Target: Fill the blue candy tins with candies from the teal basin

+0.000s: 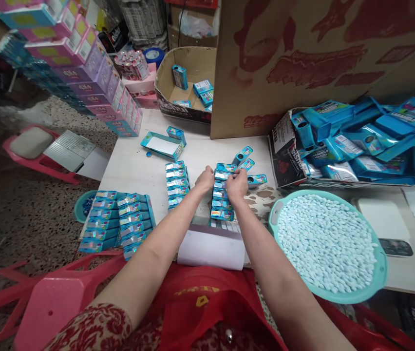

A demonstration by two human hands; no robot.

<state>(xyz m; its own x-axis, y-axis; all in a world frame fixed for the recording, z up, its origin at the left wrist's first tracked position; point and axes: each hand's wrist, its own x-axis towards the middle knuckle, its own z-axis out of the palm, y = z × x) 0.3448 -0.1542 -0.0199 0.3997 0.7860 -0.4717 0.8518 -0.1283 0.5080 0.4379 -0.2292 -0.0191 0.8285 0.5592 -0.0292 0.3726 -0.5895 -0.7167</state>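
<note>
A row of small blue candy boxes (222, 194) stands on the table in front of me, packed side by side. At its upper left edge is my left hand (205, 179), its fingers curled in; what they hold is hidden. My right hand (237, 184) is closed at the upper right of the row, with its fingertips on a box. Several loose blue boxes with dark round holes (243, 155) lie just beyond my right hand. Another row of blue boxes (176, 183) stands to the left of my left hand. White paper (211, 247) hangs at the table edge below the row.
A turquoise basin of pale blue candies (326, 243) sits at right, below a carton heaped with blue boxes (284, 151). More box rows (134, 222) stand at left. An opened blue box (161, 145), a cut carton (185, 112) and stacked pink-purple boxes (86, 87) are behind.
</note>
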